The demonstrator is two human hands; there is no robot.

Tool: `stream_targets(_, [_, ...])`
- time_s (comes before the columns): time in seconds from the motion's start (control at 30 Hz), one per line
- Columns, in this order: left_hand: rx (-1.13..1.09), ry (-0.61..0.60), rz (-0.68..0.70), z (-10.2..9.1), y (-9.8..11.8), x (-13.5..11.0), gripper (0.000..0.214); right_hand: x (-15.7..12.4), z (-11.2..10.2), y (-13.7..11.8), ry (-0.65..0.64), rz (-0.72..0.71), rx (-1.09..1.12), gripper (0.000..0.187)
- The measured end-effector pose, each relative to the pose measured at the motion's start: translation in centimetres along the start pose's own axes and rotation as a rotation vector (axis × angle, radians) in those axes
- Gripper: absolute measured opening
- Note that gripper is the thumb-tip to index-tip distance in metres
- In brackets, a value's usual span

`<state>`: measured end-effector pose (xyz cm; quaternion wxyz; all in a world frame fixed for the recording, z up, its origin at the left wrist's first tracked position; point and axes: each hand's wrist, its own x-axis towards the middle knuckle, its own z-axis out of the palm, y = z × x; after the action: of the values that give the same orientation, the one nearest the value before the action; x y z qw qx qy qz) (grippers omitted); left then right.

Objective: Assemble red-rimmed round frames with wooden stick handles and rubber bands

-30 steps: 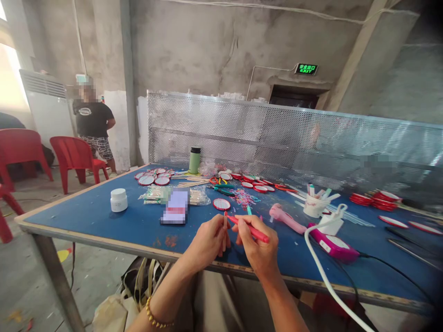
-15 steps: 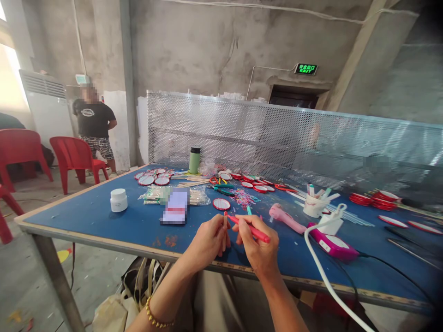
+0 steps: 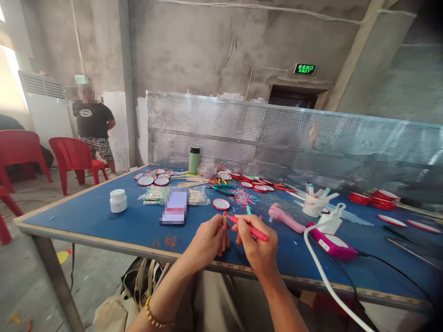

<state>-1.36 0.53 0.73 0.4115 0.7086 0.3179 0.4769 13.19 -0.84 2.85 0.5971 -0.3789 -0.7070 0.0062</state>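
My left hand is closed around a thin wooden stick that stands upright between its fingers. My right hand pinches a red pen-like tool, whose tip points left at the top of the stick. Both hands hover over the near edge of the blue table. Just beyond them lies a round red-rimmed disc.
A white jar, a packet of sticks, a green bottle, a pink tool, a cup of pens, a magenta device with a white cable. A person stands by red chairs.
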Motion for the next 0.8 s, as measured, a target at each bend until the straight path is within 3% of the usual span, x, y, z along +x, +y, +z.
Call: stream_targets(0.8, [-0.008,0.007,-0.016,0.00,0.27,0.10,0.022,-0.11,0.01,0.04,-0.008,0.026,0.014,0.021])
